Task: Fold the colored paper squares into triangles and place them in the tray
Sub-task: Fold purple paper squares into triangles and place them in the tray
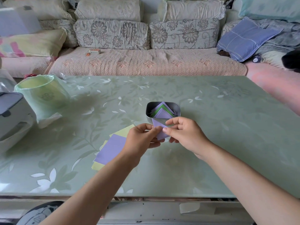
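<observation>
Head view: over the green table point(211, 127), the left hand point(141, 138) and right hand point(183, 135) both pinch one purple paper point(159, 133), fingers curled on its edges. At twelve o'clock, just beyond it, the metal tray point(148, 111) holds folded triangles point(163, 113). Flat squares point(112, 148) lie at eight o'clock.

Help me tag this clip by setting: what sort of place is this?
Most likely a home living room: a long sofa with flowered cushions stands behind a table with a leaf-patterned top, and a blue pillow lies at the sofa's right end.
</observation>
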The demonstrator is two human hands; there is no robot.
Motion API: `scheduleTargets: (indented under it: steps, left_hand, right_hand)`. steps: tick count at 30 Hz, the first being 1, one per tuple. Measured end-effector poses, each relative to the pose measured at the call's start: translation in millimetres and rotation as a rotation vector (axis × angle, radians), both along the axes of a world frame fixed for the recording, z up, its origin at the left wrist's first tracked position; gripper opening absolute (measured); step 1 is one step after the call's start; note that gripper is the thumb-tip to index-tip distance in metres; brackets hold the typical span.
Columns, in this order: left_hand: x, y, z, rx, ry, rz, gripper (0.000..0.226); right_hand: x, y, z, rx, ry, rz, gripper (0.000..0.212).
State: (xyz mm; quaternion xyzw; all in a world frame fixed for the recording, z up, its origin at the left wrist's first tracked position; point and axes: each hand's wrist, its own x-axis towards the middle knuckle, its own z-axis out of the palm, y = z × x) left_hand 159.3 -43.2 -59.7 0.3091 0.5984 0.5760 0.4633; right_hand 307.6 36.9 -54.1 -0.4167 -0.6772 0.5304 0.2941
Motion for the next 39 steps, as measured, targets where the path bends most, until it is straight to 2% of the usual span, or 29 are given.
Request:
scheduleTargets:
  steps: [6,12,18,22,27,34,39]
  left_hand:
    - [-2.8,1.3,-0.9,-0.034,0.095,-0.053,0.020]
    - [-4.0,1.0,2.5,0.079,0.103,0.009,0.009]
    - [-3.1,-1.1,4.3,0.116,0.089,0.039,0.007]
    - [-9.6,-3.5,10.1,0.124,0.146,-0.045,0.009]
    - [-23.7,-7.7,15.1,0.101,0.256,-0.182,0.018]
    - [-21.4,-9.9,13.2,0.083,0.270,-0.192,0.020]
    - [-19.9,-8.6,12.2,0.033,0.269,-0.170,0.012]
  right_hand:
    - [4.6,4.2,2.3,-0.078,0.014,0.000,0.005]
    - [4.6,5.5,2.8,-0.116,0.039,0.009,0.006]
    - [3.2,0.6,5.1,-0.281,0.032,0.049,0.017]
    - [5.4,5.6,8.2,-0.369,0.090,0.051,0.010]
    - [13.6,12.4,11.6,-0.425,0.059,0.129,0.008]
    - [13.0,15.7,6.7,-0.359,-0.018,0.083,0.017]
    - [11.4,18.0,1.3,-0.305,-0.040,0.037,0.020]
